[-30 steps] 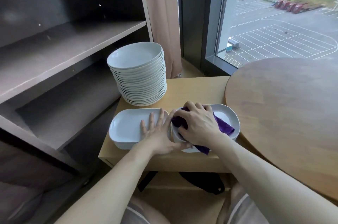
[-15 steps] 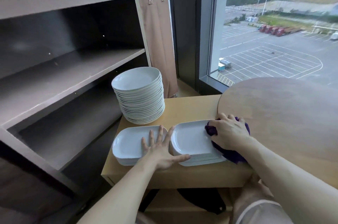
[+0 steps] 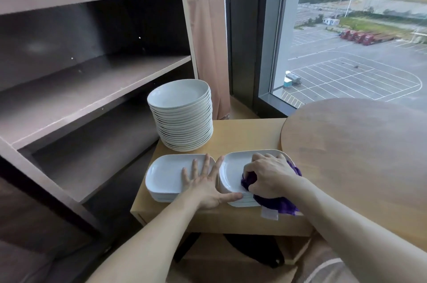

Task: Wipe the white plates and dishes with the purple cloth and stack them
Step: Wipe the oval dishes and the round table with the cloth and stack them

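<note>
Head view is showing the right hand [image 3: 270, 176] clutching the single purple cloth [image 3: 277, 204] in curled fingers atop the right dish stack [image 3: 231, 167], while the left hand [image 3: 203, 185] is lying flat, fingers spread, on the left dish stack [image 3: 164, 174]. One tall round plate stack [image 3: 182, 121] is standing behind both on the bench [image 3: 245, 134]; the cloth's white tag [image 3: 269, 213] is proving too blurred to read.

Left hand [image 3: 203, 186] is flat, palm down, fingers spread wide w/ thumb stuck out to the right. Right hand [image 3: 270, 176] is curled, knuckles up, gripping a crumpled purple cloth [image 3: 277, 204]. Both forearms [image 3: 150, 236] bare, reaching fwd, hands just beside each other.
</note>
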`<act>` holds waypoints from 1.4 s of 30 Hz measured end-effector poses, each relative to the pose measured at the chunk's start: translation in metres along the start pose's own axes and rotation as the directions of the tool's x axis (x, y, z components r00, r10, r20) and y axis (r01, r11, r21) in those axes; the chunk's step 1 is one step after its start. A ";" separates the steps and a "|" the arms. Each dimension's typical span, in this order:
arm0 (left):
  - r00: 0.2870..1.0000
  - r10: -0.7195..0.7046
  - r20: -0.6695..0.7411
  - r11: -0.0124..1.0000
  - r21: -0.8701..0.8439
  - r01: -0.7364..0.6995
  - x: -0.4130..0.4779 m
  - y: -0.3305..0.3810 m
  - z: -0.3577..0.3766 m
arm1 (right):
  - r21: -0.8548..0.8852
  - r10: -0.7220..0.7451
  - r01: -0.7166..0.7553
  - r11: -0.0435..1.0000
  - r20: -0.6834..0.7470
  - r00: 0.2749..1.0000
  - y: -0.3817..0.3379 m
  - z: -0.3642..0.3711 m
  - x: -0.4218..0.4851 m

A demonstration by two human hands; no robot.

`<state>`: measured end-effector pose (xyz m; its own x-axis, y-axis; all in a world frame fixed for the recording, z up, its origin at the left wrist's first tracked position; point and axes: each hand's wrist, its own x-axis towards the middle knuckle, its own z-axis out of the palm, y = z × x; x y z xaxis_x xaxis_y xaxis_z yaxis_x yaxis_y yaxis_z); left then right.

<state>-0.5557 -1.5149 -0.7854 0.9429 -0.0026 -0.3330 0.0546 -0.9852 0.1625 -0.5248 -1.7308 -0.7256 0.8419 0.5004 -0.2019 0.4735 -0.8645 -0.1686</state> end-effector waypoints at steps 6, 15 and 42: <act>1.000 0.017 0.013 1.000 0.003 -0.017 0.003 -0.002 0.000 | 0.054 -0.093 0.097 0.994 -0.070 0.993 -0.032 0.006 0.025; 1.000 0.017 -0.005 0.999 0.040 -0.017 0.004 -0.005 0.005 | 0.036 -0.110 0.133 0.991 -0.369 0.923 -0.024 0.031 0.040; 1.000 -0.009 -0.021 1.000 0.006 0.009 -0.002 0.000 0.005 | -0.068 0.014 -0.023 0.997 -0.125 0.992 0.029 0.009 -0.021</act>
<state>-0.5592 -1.5161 -0.7894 0.9491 0.0095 -0.3148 0.0608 -0.9863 0.1536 -0.5306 -1.7660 -0.7351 0.8744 0.4784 -0.0817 0.4706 -0.8769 -0.0976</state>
